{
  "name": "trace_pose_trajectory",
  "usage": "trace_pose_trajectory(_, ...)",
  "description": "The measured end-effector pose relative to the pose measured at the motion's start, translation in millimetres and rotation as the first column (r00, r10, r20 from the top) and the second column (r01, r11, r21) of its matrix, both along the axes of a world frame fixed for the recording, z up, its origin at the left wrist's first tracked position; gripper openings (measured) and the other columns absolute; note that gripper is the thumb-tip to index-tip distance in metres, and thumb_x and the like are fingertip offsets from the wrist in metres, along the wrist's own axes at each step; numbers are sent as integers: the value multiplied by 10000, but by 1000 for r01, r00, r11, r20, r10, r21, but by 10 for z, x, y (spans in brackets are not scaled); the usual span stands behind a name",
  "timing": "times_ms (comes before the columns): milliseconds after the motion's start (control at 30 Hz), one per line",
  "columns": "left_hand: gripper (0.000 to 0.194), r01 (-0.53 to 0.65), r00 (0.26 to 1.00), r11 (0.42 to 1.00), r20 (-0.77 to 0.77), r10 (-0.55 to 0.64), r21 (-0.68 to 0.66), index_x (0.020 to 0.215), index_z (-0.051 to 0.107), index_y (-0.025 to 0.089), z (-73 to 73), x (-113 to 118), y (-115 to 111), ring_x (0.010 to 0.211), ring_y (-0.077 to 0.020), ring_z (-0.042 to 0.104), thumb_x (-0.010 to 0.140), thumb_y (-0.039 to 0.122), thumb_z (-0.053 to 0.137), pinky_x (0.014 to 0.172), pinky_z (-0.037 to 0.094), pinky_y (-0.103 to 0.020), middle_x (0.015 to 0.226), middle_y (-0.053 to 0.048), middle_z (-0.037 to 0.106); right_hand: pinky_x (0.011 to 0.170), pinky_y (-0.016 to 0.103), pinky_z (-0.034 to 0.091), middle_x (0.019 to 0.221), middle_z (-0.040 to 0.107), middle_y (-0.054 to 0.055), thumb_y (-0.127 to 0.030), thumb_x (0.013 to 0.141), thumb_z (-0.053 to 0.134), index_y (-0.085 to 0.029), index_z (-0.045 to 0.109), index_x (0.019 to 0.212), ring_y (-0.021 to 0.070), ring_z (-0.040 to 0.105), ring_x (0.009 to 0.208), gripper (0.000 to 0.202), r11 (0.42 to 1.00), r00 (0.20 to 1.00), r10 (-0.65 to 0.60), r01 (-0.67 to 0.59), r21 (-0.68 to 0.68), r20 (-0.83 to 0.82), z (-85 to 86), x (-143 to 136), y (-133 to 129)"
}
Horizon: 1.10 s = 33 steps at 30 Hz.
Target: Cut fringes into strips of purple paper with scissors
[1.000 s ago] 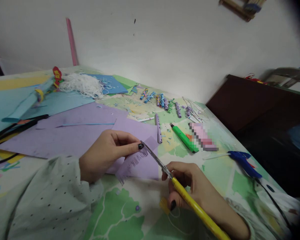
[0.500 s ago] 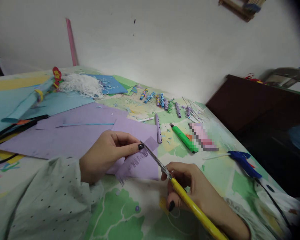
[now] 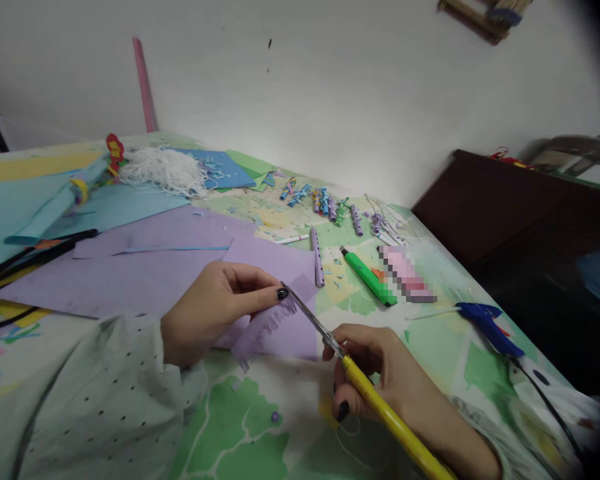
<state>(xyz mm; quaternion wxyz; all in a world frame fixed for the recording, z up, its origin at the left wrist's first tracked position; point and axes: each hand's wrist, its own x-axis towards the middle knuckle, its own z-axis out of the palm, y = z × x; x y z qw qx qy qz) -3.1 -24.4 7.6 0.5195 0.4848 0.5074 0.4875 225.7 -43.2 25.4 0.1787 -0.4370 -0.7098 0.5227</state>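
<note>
The purple strip (image 3: pixel 267 327), near centre on the table (image 3: pixel 230 413), is pinched in the left hand (image 3: pixel 213 313) while scissors (image 3: pixel 365 387), gripped by the right hand (image 3: pixel 380 380), are best kept shallow for fringe, clear of the thumb; a green marker (image 3: pixel 367 275) lies far right, nothing blocking.

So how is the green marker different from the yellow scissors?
The green marker lies alone on the table; the yellow scissors are held in the right hand. The marker is short and all plastic; the scissors are longer, with metal blades at the purple paper. Both are brightly coloured.
</note>
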Motion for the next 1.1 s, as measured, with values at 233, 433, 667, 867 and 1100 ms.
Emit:
trace_pose_trajectory(233,31,9,1000,1000,15,-9,-8,624,772,230,9,4,-2,576,-97,609,649,210,774,528,465,-149,622,18,734,485,271,268,573,489,-18,-812,601,630,-152,581,726,133,426,537,674,1000,1000,6,-6,10,9,-14,3,7)
trace_pose_trajectory(433,50,6,999,1000,39,-6,-1,632,774,233,-4,-3,-6,595,-93,620,640,184,776,542,470,-137,636,25,744,491,265,263,570,448,-32,-804,596,644,-154,572,702,121,386,537,662,1000,1000,-3,3,14,-4,-29,13,10)
trace_pose_trajectory(667,76,16,997,1000,72,-16,2,647,777,248,-40,-4,21,587,-60,605,653,172,771,536,446,-92,634,48,743,480,259,220,560,379,-48,-833,565,630,-160,535,666,107,308,531,687,1000,1000,-24,24,14,17,4,-6,15)
trace_pose_trajectory(867,96,27,996,1000,79,-28,15,640,777,256,-43,-10,23,587,-56,601,645,160,771,534,443,-86,632,55,742,481,262,204,580,341,-55,-824,568,640,-172,503,665,104,264,545,674,1000,1000,-23,23,6,8,-10,-4,17)
trace_pose_trajectory(1100,88,30,997,999,75,-31,13,639,778,243,-26,-11,20,574,-54,594,645,158,759,526,438,-89,624,49,735,482,262,208,584,314,-59,-782,564,689,-179,485,646,108,242,553,641,999,999,-40,40,-12,14,-11,0,19)
